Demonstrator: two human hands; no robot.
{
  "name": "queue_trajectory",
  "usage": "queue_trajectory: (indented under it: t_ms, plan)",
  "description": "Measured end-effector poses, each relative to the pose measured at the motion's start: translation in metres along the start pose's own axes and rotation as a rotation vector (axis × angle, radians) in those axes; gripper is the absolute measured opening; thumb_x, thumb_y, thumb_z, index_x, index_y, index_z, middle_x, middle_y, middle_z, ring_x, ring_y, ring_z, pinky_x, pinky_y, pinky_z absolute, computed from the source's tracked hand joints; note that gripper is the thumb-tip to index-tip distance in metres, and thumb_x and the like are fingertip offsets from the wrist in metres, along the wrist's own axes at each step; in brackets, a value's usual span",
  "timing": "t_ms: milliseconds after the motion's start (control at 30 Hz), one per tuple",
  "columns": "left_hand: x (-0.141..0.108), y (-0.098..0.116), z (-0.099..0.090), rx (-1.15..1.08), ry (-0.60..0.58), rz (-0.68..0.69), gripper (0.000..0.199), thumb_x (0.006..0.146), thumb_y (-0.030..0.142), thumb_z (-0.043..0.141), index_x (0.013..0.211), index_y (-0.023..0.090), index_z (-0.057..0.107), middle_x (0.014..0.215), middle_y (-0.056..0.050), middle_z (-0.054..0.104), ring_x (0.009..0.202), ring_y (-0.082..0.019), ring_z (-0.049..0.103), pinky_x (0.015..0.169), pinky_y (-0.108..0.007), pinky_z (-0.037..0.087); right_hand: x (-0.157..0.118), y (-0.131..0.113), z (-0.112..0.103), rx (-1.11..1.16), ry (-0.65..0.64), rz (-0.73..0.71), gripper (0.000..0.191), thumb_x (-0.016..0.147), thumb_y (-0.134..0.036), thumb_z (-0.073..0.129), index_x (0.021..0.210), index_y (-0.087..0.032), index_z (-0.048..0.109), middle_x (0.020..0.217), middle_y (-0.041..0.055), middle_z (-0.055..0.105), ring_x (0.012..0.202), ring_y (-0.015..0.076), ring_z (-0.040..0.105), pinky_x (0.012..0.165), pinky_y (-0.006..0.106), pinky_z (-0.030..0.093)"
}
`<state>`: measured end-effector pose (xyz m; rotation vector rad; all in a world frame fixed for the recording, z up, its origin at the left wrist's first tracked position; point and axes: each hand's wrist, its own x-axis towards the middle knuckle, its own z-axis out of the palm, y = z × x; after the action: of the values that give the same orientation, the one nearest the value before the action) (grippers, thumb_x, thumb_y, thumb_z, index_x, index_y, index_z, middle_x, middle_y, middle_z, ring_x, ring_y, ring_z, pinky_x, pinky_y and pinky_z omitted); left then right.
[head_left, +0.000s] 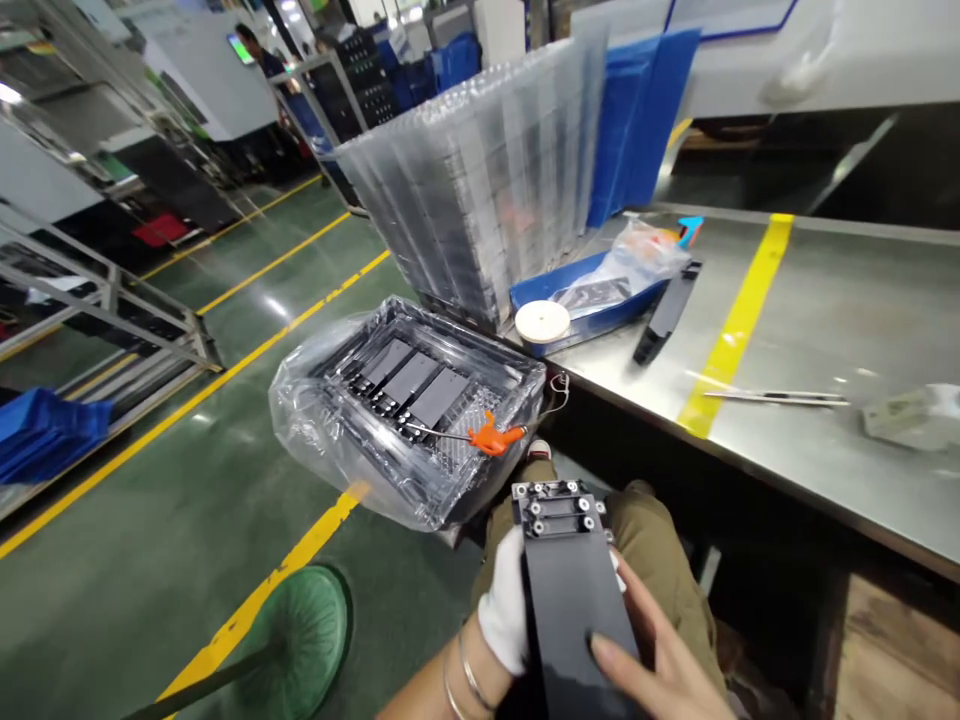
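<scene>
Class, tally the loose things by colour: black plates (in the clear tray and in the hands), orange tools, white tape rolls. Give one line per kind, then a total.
Black plates: 4, three in the clear tray at, one held by the left hand and right hand
Orange tool: 1
White tape roll: 1
Total: 6

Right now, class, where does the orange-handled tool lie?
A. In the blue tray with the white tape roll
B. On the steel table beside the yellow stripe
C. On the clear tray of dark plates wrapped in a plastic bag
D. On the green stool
C: the orange-handled tool rests on the near rim of the clear tray in its plastic bag, beside the dark plates.
</scene>
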<state>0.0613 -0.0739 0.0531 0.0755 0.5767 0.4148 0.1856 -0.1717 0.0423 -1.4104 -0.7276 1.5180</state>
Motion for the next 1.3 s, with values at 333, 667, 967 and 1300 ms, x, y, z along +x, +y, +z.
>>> queue_trajectory:
  t_ms: [333, 667, 967, 1300]
  plan:
    - [-0.001, -0.003, -0.004, 0.014, 0.014, -0.048, 0.051, 0.081, 0.049, 0.046, 0.092, 0.005, 0.070, 0.084, -0.012, 0.074, 0.077, -0.022, 0.066, 0.081, -0.033, 0.046, 0.002, 0.018, -0.002, 0.099, 0.066, 0.033, 0.105, 0.073, -0.067, 0.068, 0.153, -0.021, 0.017, 0.155, 0.0108, 0.020, 0.142, 0.0244, 0.024, 0.116, 0.038, 0.028]
    - [0.002, -0.004, -0.004, 0.019, 0.061, -0.076, 0.044, 0.080, 0.045, 0.048, 0.084, 0.009, 0.071, 0.076, -0.008, 0.072, 0.071, -0.019, 0.064, 0.078, -0.031, 0.043, -0.002, 0.027, -0.008, 0.140, 0.098, 0.090, 0.104, 0.074, -0.070, 0.064, 0.153, -0.025, 0.014, 0.157, 0.0097, 0.017, 0.142, 0.0250, 0.023, 0.115, 0.038, 0.028]
    - [0.006, -0.010, -0.017, -0.043, 0.042, -0.120, 0.054, 0.082, 0.047, 0.038, 0.085, 0.005, 0.071, 0.078, -0.011, 0.073, 0.073, -0.021, 0.067, 0.079, -0.031, 0.045, 0.003, 0.031, -0.003, 0.097, 0.093, 0.062, 0.107, 0.074, -0.069, 0.066, 0.153, -0.018, 0.014, 0.155, 0.0133, 0.019, 0.142, 0.0254, 0.024, 0.115, 0.037, 0.029]
    - [0.005, -0.008, -0.011, -0.016, 0.032, -0.108, 0.051, 0.082, 0.048, 0.041, 0.087, 0.006, 0.070, 0.079, -0.011, 0.074, 0.075, -0.022, 0.066, 0.080, -0.033, 0.045, 0.007, 0.030, 0.004, 0.065, 0.122, 0.043, 0.116, 0.066, -0.078, 0.063, 0.153, -0.019, 0.014, 0.152, 0.0155, 0.029, 0.137, 0.0293, 0.033, 0.112, 0.040, 0.035]
